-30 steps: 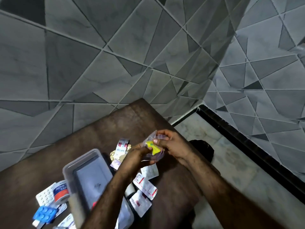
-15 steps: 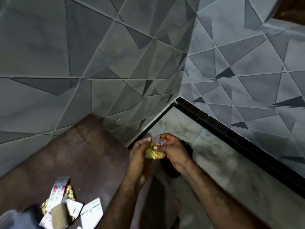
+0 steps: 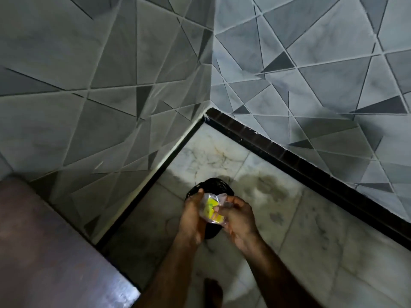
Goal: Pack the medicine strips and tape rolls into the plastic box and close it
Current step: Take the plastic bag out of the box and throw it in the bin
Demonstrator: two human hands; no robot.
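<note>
head view: left hand (image 3: 191, 216) and right hand (image 3: 238, 221) pinch a clear packet (image 3: 211, 210), likely light, limp, slippery; grip its edges

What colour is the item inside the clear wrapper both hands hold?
Yellow item inside the clear plastic wrapper; head view.

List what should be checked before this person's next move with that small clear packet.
1. Both the left hand and the right hand grip the clear packet: ok.
2. The packet is held above the black bag on the floor: ok.
3. The packet is torn open: cannot tell.
4. The plastic box is in view: not ok, out of frame.
5. The table is close on the left: ok.
</note>
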